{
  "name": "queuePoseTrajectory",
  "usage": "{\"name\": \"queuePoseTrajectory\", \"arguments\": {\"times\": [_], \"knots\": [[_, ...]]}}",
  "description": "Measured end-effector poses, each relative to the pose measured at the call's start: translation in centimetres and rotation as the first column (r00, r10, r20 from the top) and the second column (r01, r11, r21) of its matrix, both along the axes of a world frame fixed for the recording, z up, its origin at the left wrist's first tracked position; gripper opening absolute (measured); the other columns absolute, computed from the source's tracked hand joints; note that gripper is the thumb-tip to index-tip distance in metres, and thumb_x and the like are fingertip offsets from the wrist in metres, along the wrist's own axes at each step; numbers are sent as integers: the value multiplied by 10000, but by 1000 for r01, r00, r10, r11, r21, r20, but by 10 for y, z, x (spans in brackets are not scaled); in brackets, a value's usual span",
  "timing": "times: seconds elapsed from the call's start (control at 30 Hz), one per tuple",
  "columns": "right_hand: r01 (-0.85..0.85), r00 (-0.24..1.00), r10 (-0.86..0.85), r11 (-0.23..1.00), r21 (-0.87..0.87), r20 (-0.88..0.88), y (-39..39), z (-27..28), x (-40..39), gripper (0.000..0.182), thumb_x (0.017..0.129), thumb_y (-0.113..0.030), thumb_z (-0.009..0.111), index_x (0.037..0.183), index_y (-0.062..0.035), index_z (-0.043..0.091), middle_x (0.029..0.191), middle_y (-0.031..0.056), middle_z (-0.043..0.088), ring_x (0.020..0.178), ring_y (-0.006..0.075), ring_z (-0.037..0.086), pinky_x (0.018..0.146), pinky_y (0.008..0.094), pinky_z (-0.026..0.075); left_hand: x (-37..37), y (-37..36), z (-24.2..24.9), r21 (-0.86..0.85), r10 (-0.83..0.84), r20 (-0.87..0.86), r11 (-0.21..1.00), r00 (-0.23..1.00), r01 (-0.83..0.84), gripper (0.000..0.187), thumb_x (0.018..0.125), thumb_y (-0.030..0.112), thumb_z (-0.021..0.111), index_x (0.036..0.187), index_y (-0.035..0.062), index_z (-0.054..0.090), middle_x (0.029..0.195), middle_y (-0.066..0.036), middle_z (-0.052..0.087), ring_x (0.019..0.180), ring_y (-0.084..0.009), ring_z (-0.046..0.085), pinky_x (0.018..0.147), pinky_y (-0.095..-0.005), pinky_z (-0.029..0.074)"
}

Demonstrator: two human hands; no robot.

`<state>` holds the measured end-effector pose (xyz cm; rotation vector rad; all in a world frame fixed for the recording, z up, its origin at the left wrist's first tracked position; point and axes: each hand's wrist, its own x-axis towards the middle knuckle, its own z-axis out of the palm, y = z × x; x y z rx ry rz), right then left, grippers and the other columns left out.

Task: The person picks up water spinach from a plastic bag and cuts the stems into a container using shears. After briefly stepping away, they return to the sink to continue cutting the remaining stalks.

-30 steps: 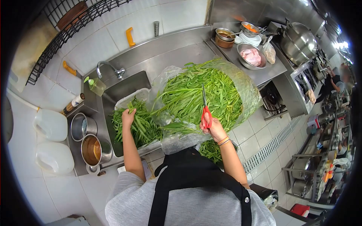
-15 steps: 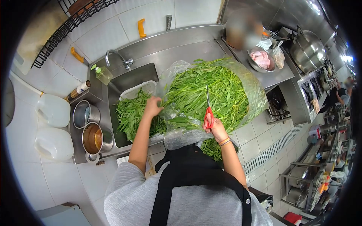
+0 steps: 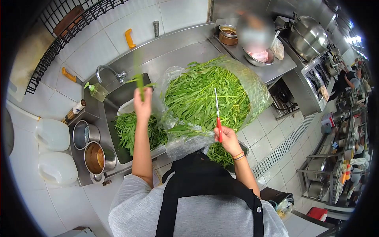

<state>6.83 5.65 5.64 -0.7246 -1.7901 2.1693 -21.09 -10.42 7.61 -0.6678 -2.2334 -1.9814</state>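
Note:
My left hand (image 3: 143,104) is closed around a few long leafy stalks (image 3: 139,82), blurred by motion, raised over the sink (image 3: 148,81). In my right hand (image 3: 226,138) are red-handled scissors (image 3: 219,125), blades pointing away from me above a big heap of leafy greens (image 3: 201,89). That heap lies in a clear plastic bag (image 3: 258,89) on the steel counter. More greens (image 3: 134,136) fill a white basket (image 3: 125,106) in the sink, below my left forearm. Under the bag's near edge, green pieces (image 3: 219,153) sit in a container, partly hidden.
Left of the sink stand two steel pots (image 3: 98,158), white jugs (image 3: 57,168) and a soap bottle (image 3: 97,91). A tap (image 3: 114,72) arches over the sink's back corner. At right, a steel bowl (image 3: 272,56) holds pink meat, near a large pot (image 3: 308,37).
My left hand has risen from beside the bag and now holds stalks up over the sink. The scissors have turned slightly in my right hand. The whole view has shifted a little.

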Motion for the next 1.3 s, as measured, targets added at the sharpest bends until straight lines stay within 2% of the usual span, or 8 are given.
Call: {"name": "queuePoseTrajectory", "arguments": {"times": [0.07,0.2,0.5,0.73,0.87,0.97,1.1,1.3], "knots": [[1,1000,-1,1000,17,29,-1,-5,-2,304,863,-305,592,694,-56,541,594,-23,500,549,46,435,526,201,356,17,22,10,-97,-357,-14,930,934,354,137,806,161,640,864,46,595,821,-19,595,770,-113,533,712,-266,430],[65,998,-64,998,-11,17,-3,-5,-1,321,871,-334,573,706,-60,545,593,-21,509,543,47,436,516,202,346,51,65,2,-264,-566,118,775,816,575,285,703,188,759,914,33,647,818,-2,628,777,-61,528,730,-249,425],[211,976,-216,971,-111,-35,-3,-17,68,509,903,-507,403,646,-76,483,593,55,507,486,95,413,480,214,326,114,114,-12,34,-778,292,589,556,807,182,771,191,697,773,10,676,684,-61,654,650,-71,567,660,-262,443],[406,910,-413,863,-301,43,-38,-44,153,522,907,-506,398,630,-74,499,586,55,524,474,88,420,468,209,332,179,149,-45,-244,-812,499,204,303,948,263,738,247,734,825,6,673,676,-42,642,643,-68,558,625,-237,444],[566,824,-526,777,-275,210,-64,-63,192,455,903,-435,471,646,-62,517,571,40,528,462,79,419,464,194,322,219,163,-90,-409,-931,289,90,222,908,405,635,366,778,819,36,630,732,-59,627,679,-151,590,643,-300,463],[588,785,-534,802,-105,316,-84,-81,213,408,890,-400,519,677,-53,548,569,19,535,484,67,444,475,194,328,257,158,-92,-725,-925,234,39,299,687,528,685,389,720,1097,126,520,777,-116,638,738,-299,623,638,-410,481],[679,699,-591,725,-114,403,-100,-95,220,424,858,-442,555,650,-74,541,580,15,544,487,81,452,484,215,345,288,160,-137,-810,-946,317,-231,72,538,506,873,363,473,1333,191,352,916,-189,616,843,-338,603,696,-437,469],[692,629,-508,711,-125,589,-91,-128,221,524,799,-559,563,622,-66,535,536,24,522,434,85,446,423,221,340,302,158,-189,-960,-990,135,-118,51,253,522,907,358,384,1381,165,282,1349,-160,365,1054,-351,515,823,-495,417]]}}
